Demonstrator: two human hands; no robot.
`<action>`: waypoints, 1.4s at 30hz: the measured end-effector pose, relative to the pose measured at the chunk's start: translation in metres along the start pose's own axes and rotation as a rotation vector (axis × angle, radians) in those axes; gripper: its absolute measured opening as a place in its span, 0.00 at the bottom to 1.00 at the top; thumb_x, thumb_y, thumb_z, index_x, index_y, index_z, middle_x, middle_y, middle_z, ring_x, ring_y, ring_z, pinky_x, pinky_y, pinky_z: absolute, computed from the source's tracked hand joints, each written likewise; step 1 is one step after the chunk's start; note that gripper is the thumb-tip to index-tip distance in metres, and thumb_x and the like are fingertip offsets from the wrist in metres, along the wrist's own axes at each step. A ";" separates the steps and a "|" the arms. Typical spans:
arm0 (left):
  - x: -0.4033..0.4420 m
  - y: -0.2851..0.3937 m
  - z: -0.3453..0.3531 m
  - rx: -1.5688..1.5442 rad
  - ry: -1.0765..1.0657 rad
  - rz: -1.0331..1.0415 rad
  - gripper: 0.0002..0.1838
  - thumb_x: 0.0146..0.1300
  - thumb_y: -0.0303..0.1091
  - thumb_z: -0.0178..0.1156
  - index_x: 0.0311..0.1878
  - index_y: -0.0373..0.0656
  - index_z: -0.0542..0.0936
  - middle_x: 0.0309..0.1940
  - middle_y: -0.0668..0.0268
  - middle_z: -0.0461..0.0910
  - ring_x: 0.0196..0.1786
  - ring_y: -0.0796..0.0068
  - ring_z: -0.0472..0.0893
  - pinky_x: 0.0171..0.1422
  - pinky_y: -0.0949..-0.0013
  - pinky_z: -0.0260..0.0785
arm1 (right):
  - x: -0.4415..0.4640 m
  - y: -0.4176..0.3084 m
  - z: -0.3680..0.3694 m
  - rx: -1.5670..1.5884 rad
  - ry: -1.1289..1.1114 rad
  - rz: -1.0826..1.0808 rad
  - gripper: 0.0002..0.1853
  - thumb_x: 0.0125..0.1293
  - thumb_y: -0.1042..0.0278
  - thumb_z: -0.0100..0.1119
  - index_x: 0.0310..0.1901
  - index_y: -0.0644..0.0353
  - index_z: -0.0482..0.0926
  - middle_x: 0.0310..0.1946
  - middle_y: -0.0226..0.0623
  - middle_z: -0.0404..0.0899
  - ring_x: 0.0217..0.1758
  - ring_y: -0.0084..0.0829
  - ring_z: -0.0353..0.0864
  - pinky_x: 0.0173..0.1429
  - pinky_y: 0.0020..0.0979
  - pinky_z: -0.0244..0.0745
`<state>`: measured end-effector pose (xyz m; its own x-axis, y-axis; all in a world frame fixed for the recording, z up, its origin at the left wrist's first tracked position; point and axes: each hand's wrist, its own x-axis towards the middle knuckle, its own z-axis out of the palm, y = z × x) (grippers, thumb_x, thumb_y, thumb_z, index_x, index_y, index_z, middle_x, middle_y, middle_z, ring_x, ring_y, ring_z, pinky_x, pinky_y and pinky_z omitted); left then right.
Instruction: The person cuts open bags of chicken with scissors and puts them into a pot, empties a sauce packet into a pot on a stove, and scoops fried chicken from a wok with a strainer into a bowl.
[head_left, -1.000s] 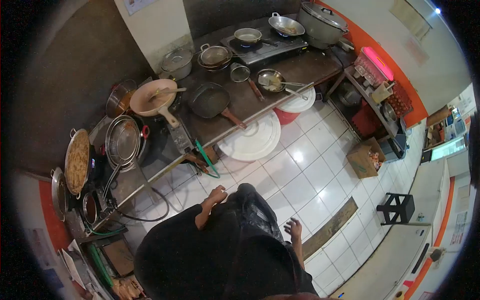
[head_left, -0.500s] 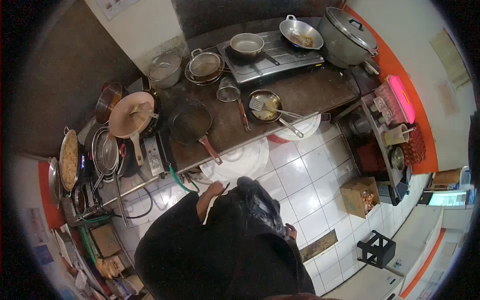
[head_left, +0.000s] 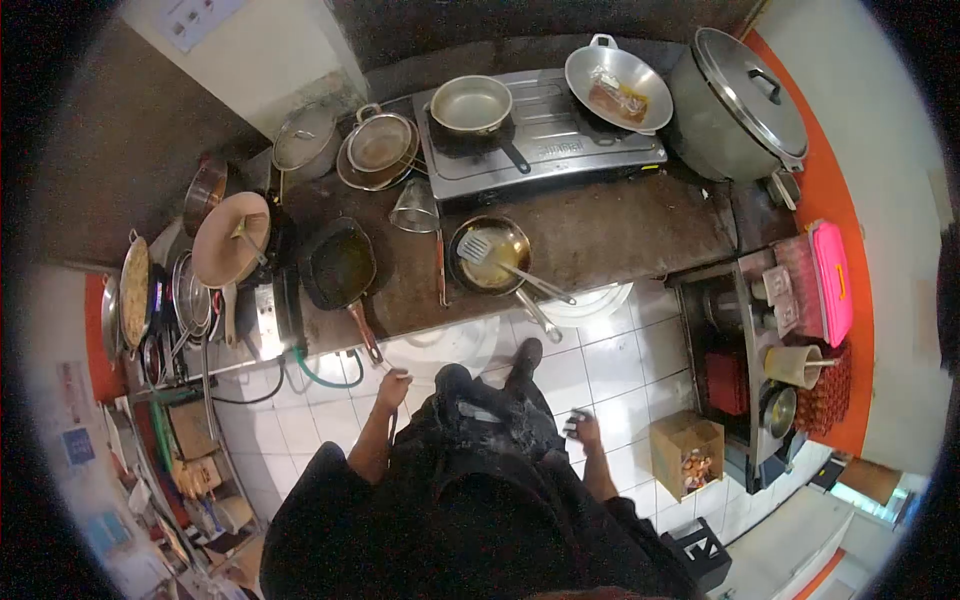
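Observation:
My left hand (head_left: 393, 387) is over the floor in front of the counter, its fingers curled in. A thin dark strip hangs just below it; what it holds, if anything, I cannot make out. My right hand (head_left: 582, 428) is beside my dark clothing, fingers bent around something small and dark, too unclear to name. Nearest my left hand is a square black grill pan (head_left: 338, 265) with a reddish handle, on the counter edge. Right of it sits a frying pan (head_left: 490, 250) with some oil and a slotted spatula (head_left: 515, 268) lying in it.
On the counter (head_left: 600, 230) are a gas stove (head_left: 560, 155) with a small pan (head_left: 470, 104), a wok (head_left: 620, 90) with food, and a large lidded pot (head_left: 745, 105). A shelf (head_left: 745, 350) and a cardboard box (head_left: 685, 450) stand right. A black stool (head_left: 697, 553) is low right.
My view has shifted to the right along the counter. My right hand has swung out from my body, and a shoe now shows on the floor.

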<state>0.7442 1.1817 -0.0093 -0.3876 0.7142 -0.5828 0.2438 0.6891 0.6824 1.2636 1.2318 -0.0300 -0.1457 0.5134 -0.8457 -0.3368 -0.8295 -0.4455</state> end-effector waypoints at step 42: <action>-0.377 -0.279 0.224 -0.847 0.426 -0.504 0.14 0.60 0.37 0.60 0.47 0.41 0.80 0.38 0.61 0.80 0.41 0.66 0.79 0.42 0.63 0.73 | 0.070 -0.011 0.185 -1.285 -0.533 -0.108 0.18 0.59 0.71 0.60 0.52 0.62 0.74 0.31 0.40 0.79 0.24 0.34 0.81 0.22 0.32 0.76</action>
<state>1.0217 0.7479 -0.0786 -0.5893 0.1571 -0.7925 -0.6632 0.4661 0.5856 1.0852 1.3175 -0.0298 -0.6042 0.3671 -0.7072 0.6681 -0.2504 -0.7007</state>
